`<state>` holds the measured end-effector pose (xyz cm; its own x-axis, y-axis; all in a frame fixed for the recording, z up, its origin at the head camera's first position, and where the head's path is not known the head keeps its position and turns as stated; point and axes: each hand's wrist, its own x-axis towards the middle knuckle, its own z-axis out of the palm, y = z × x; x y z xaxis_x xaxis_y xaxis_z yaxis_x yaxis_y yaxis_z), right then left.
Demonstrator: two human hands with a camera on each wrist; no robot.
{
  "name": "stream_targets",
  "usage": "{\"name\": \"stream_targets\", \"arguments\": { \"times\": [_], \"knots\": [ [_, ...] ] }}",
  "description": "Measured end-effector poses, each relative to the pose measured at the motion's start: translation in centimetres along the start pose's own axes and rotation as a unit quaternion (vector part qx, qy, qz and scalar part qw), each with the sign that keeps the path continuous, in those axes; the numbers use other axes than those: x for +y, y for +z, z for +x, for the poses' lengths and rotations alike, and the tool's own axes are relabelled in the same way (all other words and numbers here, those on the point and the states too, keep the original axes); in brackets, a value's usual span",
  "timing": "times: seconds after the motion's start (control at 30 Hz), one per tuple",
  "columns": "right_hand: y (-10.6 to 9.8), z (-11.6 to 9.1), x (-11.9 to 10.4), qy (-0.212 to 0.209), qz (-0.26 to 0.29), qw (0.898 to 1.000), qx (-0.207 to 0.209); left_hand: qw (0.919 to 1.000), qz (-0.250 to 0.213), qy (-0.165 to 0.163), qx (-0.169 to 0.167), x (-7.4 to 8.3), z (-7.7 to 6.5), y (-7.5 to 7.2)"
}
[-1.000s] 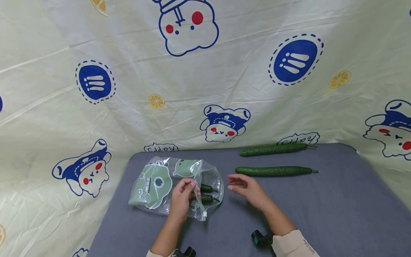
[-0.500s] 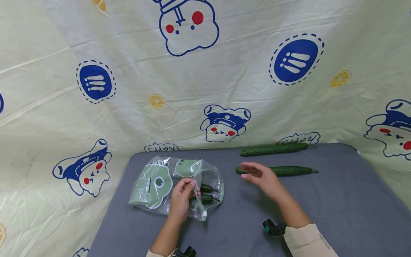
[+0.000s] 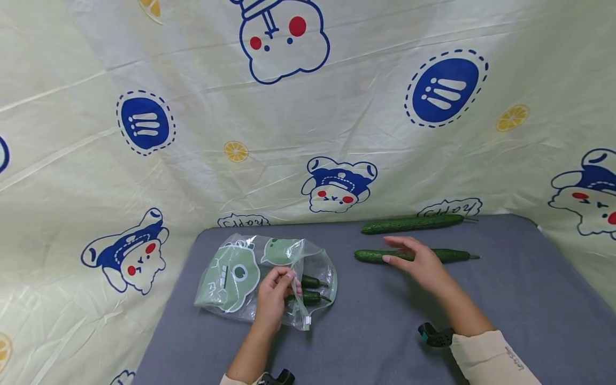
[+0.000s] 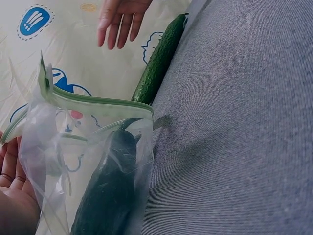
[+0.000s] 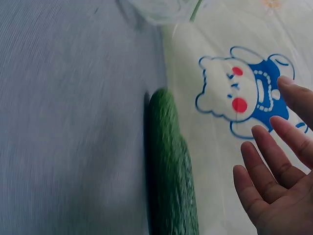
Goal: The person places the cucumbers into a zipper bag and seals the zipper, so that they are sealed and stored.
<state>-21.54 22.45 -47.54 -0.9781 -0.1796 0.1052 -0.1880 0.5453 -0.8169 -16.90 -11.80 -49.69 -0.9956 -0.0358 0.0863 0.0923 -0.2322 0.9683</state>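
Observation:
My left hand [image 3: 274, 294] pinches the opening edge of a clear zip bag [image 3: 240, 315] printed with green cartoon shapes. Inside the bag lie two cucumbers [image 4: 110, 181], their stem ends toward the mouth. Above the nearer loose cucumber [image 3: 449, 255] hovers my right hand [image 3: 421, 262], fingers spread and thumb apart, overlapping its middle in the head view. In the right wrist view that hand's fingers [image 5: 266, 169] hold nothing, with the cucumber's blunt end [image 5: 164, 107] beside them. A second loose cucumber [image 3: 411, 224] lies farther back, roughly parallel.
The grey cloth-covered table [image 3: 366, 342] carries everything. Behind it hangs a pale sheet [image 3: 269, 117] with blue cartoon prints, meeting the table's back edge near the far cucumber. A green slider [image 3: 307, 321] sits at the bag's near corner.
My right hand has moved right, from beside the bag's mouth to over the nearer loose cucumber. The left hand and the bag have stayed in place.

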Motion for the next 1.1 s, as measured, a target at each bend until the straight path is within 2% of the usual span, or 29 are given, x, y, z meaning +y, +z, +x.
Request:
{"name": "stream_targets", "arguments": {
  "times": [0.3, 0.63, 0.87, 1.1],
  "knots": [
    [-1.9, 0.0, 1.9, 0.000, -0.050, 0.999, 0.007, 1.0000, 0.002, -0.005, 0.005, 0.0, 0.3, 0.0],
    [-3.5, 0.5, 4.9, 0.026, -0.074, 0.997, 0.017, 1.0000, 0.001, -0.008, 0.006, 0.0, 0.3, -0.1],
    [-4.9, 0.9, 6.3, 0.053, -0.081, 0.995, -0.003, 1.0000, -0.004, -0.006, 0.000, -0.1, 0.1, -0.1],
    [-6.0, 1.1, 7.3, 0.058, -0.077, 0.995, -0.015, 1.0000, -0.005, -0.002, -0.003, -0.2, 0.1, -0.1]
  ]
}}
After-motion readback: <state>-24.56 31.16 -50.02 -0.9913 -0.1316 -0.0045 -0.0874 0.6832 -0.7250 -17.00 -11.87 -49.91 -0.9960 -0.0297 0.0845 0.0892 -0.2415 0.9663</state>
